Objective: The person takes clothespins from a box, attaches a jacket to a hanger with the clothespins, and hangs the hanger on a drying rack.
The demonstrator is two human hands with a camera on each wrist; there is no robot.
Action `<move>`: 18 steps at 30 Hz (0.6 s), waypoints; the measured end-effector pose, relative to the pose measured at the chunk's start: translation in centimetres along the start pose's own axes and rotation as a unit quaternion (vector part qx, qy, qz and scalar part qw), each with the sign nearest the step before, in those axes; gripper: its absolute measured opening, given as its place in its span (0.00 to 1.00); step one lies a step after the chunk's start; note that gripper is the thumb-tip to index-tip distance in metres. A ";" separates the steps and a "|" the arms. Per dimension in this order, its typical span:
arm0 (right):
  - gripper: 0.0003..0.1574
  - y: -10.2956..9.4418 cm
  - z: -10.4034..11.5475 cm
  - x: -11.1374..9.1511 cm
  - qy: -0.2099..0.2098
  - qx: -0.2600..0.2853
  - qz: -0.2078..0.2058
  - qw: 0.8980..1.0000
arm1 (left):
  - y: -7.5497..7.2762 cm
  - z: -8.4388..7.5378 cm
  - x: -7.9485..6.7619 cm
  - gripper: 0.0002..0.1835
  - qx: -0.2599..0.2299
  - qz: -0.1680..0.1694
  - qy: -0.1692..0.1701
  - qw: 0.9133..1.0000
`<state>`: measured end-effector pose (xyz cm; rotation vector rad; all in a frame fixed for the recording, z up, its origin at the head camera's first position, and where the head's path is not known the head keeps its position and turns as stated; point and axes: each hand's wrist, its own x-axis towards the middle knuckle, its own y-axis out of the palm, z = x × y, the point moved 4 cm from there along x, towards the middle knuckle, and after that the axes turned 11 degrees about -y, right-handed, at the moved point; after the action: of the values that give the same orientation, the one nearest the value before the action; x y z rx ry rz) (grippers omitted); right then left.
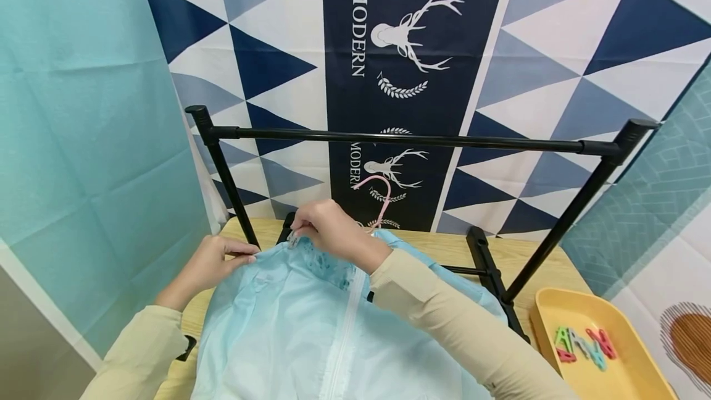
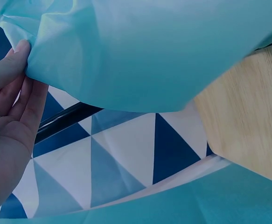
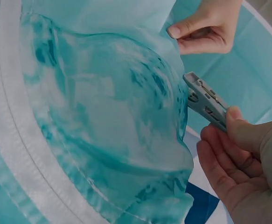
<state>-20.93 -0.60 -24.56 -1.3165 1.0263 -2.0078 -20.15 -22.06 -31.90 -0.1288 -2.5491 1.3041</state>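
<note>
A light blue zip-up jacket (image 1: 289,326) hangs spread out below the black bar, with a pink hanger (image 1: 386,202) hook rising from its neck. My left hand (image 1: 213,261) pinches the jacket's edge at the left shoulder between thumb and fingers; the left wrist view shows the thumb on the fabric (image 2: 108,56). My right hand (image 1: 336,230) is at the collar, just right of the left hand. In the right wrist view it pinches a grey clothespin (image 3: 208,102), whose tip is at the edge of the patterned see-through panel (image 3: 108,93).
A black clothes rack (image 1: 389,137) stands on a wooden table (image 1: 430,247). At the right is a yellow tray (image 1: 627,369) with several coloured clothespins (image 1: 580,344). A patterned curtain (image 1: 266,48) is behind, and a teal sheet (image 1: 83,141) hangs at the left.
</note>
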 end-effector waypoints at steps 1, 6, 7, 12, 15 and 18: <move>0.04 0.1 0.0 0.0 0.006 0.000 0.007 1.000 | 0.0 0.0 0.0 0.08 0.001 -0.001 0.002 1.000; 0.04 0.3 0.0 0.0 0.045 -0.013 0.035 0.998 | -0.2 0.0 0.0 0.09 0.006 -0.006 0.011 1.000; 0.04 0.4 0.1 0.0 0.055 -0.017 0.043 0.997 | -0.2 -0.1 0.0 0.09 0.007 -0.006 0.013 1.000; 0.07 0.7 0.0 0.4 0.108 -0.045 0.105 0.988 | 0.1 0.0 0.0 0.09 0.008 -0.002 0.023 1.000; 0.13 1.2 -0.1 0.9 0.131 -0.060 0.149 0.978 | 0.2 0.1 -0.1 0.09 0.005 0.003 0.022 1.000; 0.17 1.6 -0.3 1.4 0.135 -0.065 0.175 0.973 | 0.2 0.2 -0.2 0.09 0.000 0.006 0.016 1.000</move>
<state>-21.67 -2.50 -25.24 -0.8595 1.4260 -1.9028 -20.07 -22.13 -32.23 -0.1623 -2.5253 1.2965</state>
